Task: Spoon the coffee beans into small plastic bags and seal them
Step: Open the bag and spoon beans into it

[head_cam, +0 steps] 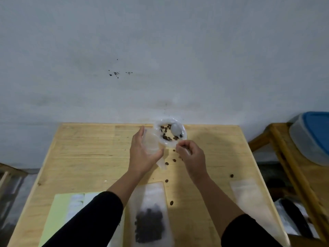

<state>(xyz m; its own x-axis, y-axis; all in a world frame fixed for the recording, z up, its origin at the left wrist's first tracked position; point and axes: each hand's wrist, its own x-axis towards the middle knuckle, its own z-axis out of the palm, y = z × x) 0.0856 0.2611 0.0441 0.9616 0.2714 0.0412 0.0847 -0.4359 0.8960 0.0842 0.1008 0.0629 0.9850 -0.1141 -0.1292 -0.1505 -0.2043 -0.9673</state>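
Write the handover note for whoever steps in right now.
Left hand grips a small clear plastic bag. Right hand has its fingers pinched together; what they hold is unclear.
The clear plastic bowl with brown coffee beans and a white spoon sits at the wooden table's far edge.
Done: one bag with beans lies at the near edge.
Left: fill the held bag, seal it, fill the empty bag, gather the loose beans.

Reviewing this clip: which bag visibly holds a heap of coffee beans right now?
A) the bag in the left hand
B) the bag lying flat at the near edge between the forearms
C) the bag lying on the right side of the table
B: the flat bag between the forearms shows a dark heap of beans, while the bag gripped by the left hand and the right-side bag look empty.
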